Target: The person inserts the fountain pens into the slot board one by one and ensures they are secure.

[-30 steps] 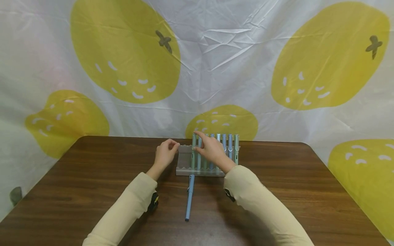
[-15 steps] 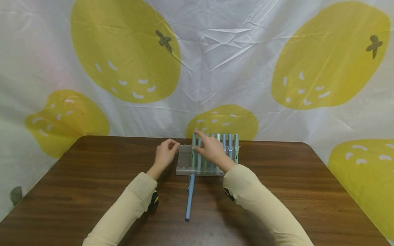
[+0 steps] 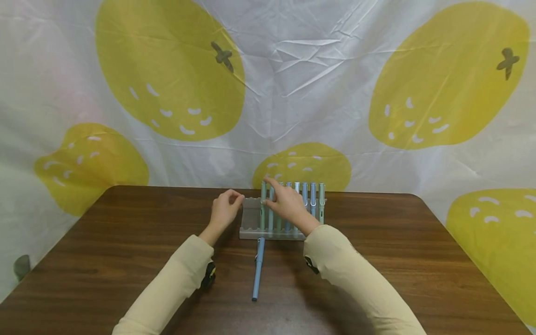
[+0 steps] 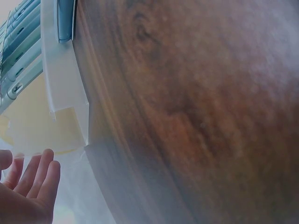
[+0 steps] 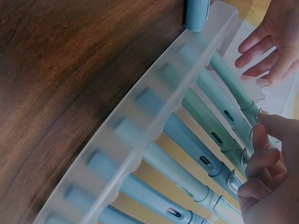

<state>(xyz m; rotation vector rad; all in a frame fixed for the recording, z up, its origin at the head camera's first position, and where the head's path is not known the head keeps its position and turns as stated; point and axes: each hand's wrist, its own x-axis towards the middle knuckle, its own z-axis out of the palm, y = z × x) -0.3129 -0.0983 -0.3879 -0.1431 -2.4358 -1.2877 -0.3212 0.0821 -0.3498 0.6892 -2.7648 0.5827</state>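
Note:
A clear pen rack (image 3: 251, 215) stands at the far side of the table, holding several upright blue and green pens. My left hand (image 3: 224, 209) pinches the rack's upper left edge between thumb and fingertip; the right wrist view shows those fingertips (image 5: 271, 78) at the wavy edge. My right hand (image 3: 291, 204) holds the leftmost green pen (image 3: 263, 216), index finger at its top and thumb lower on its side. The other right fingers curl in front of neighbouring pens, partly hiding them. A capped blue pen (image 3: 258, 270) lies on the table, clip end towards the rack.
The dark wooden table (image 3: 377, 260) has rounded far corners. Close behind it hangs a white cloth (image 3: 310, 107) printed with big yellow fruit. To the left of the green pen, the rack's slots hold no pens.

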